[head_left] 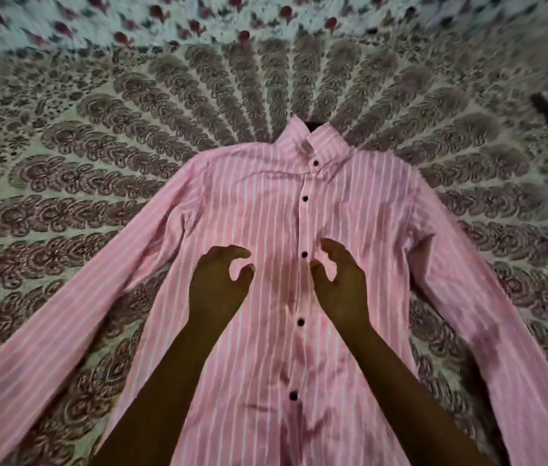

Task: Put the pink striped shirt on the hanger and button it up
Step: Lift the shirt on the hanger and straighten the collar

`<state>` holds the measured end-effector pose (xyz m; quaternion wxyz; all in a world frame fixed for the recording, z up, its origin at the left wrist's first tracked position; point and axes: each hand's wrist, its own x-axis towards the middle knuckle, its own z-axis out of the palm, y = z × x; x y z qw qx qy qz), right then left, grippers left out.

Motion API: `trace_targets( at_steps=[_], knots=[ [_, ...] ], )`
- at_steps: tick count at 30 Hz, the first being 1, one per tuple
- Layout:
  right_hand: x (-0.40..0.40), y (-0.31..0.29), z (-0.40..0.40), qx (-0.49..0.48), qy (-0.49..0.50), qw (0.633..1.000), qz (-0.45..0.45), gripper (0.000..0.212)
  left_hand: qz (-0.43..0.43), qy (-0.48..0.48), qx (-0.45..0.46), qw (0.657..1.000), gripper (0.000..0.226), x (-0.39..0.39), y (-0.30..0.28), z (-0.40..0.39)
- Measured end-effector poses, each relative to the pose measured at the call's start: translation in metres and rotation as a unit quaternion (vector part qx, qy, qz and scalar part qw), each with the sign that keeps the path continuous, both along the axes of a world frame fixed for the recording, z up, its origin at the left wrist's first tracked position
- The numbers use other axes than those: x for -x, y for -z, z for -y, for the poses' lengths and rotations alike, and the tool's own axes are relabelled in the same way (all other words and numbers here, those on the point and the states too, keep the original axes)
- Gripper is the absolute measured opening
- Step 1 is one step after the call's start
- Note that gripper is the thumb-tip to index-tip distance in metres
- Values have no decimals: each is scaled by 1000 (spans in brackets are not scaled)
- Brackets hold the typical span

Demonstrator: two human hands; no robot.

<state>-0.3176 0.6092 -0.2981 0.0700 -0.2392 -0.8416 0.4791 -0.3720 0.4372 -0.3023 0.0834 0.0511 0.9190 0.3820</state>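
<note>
Both forearms reach in from the near edge over the pink striped shirt, which lies flat and face-up beneath the hands, its sleeves spread well out to either side. Patterned bedspread lies bare beyond both sleeves and past the collar ahead of the fingertips. Left hand and right hand sit either side of the buttoned placket, fingers loosely curled, gripping nothing; whether they touch the cloth I cannot tell. Dark round buttons run between them. A dark hanger tip shows at the collar. The fabric looks thin and creased.
</note>
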Motion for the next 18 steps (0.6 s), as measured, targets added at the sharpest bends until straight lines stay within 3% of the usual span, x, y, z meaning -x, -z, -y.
trace_targets(
  at_steps=[3, 8, 13, 18],
  knots=[
    [35, -1, -22, 17, 21, 1000, -17, 36, -21, 10, 6, 1000, 19, 35, 0, -22],
    [89, 2, -54, -5, 23, 1000, -12, 35, -35, 23, 9, 999, 27, 95, 3, -55],
    [158, 10, -85, -43, 34, 998, 23, 38, -38, 28, 15, 999, 12, 165, 7, -97],
    [238, 26, -114, -104, 28, 991, 74, 62, -74, 0, 46, 996, 19, 235, 20, -143]
  ],
)
